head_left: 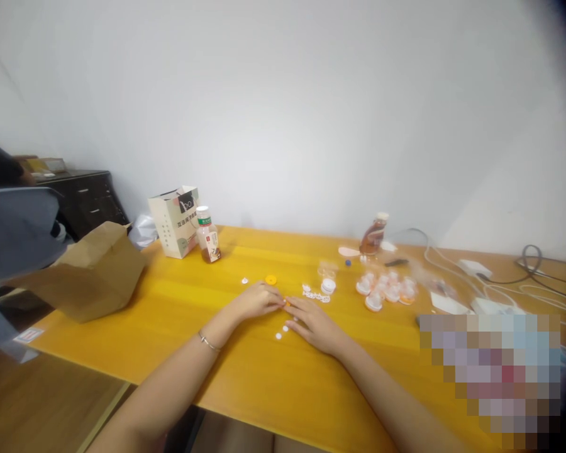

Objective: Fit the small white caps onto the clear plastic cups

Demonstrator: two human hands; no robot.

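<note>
The wood-surfaced table (245, 384) carries the following. Left: a brown paper bag (99, 270). Far left: a printed carrier bag (170, 226) beside a white-capped bottle (212, 246). Centre: a yellow disc (271, 279) and, nearer, two white discs (278, 336). Right: clustered clear containers (392, 290). Far right: an amber bottle (372, 239) and cables (462, 267).

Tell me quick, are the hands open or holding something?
Left hand: fingers bent, tips at a small orange piece; whether it grips can't be told.
Right hand: thumb apart, fingertips at that piece; grip can't be told.
</note>
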